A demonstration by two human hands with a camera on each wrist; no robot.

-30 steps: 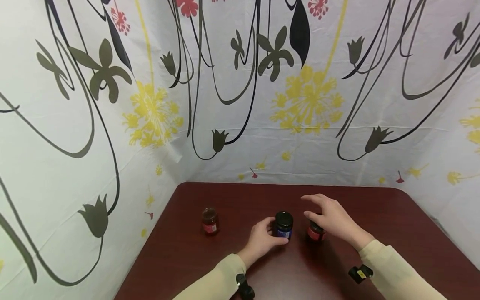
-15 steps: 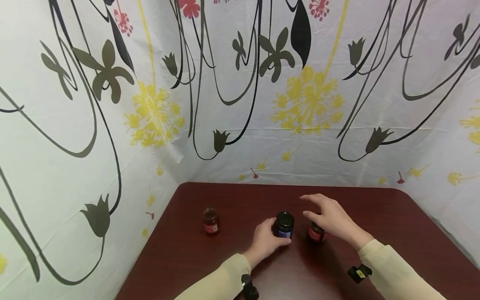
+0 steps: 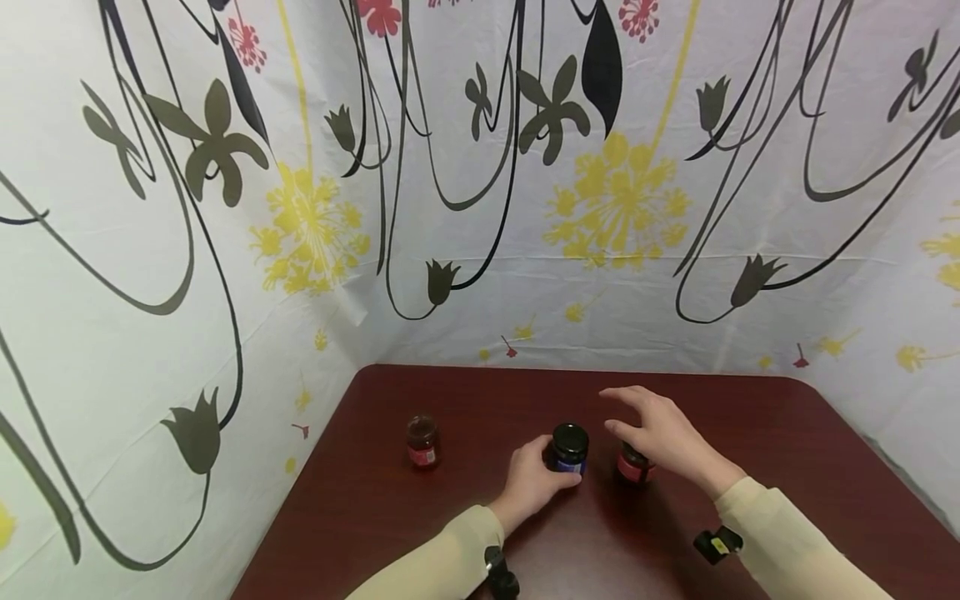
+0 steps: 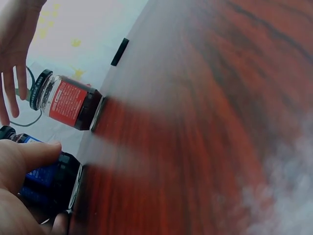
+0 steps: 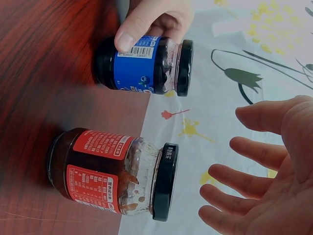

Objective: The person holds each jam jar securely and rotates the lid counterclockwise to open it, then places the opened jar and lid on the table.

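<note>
My left hand (image 3: 528, 483) grips a blue-labelled jam jar (image 5: 139, 63) around its body, the thumb lying across the label. The jar stands upright on the table with its dark lid on. To its right stands a red-labelled jam jar (image 5: 100, 169), also capped with a dark lid (image 5: 166, 181). My right hand (image 3: 660, 433) is held over this red jar with fingers spread and nothing in them; in the right wrist view a gap shows between the fingertips and the lid. In the head view that hand partly hides the red jar.
Another small jar (image 3: 422, 442) with a red label stands at the left of the dark red wooden table (image 3: 465, 392). A patterned white cloth (image 3: 480, 233) hangs behind and beside the table. Each wrist wears a small black camera.
The left hand's fingers have closed in further around the blue jar, with a small shift to the right. My right hand stays nearly still over the red jar.
</note>
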